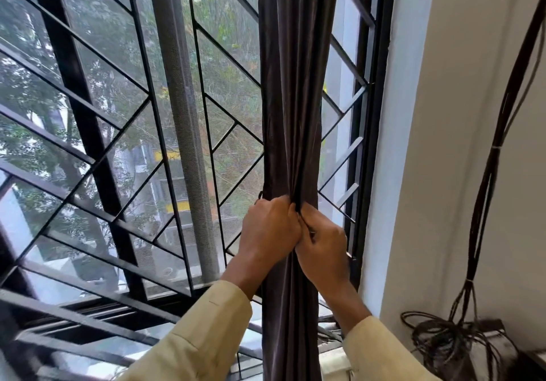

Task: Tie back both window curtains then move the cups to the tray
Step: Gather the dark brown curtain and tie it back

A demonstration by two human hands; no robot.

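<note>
Cinching curtain point(295, 85), lower centre: left hand point(270, 228) and right hand point(323, 252), fingers curled tight on a thin tie point(307, 227). Risk: tie slips, gathered folds spread; knot hidden.

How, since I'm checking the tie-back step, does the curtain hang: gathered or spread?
Gathered: the curtain hangs in narrow folds, gripped by the left hand and right hand.

A gathered curtain point(295, 85) hangs before the window grille point(118, 114), both hands point(269, 230) point(323, 247) side by side on it; cables point(484, 174) hang at right.
</note>
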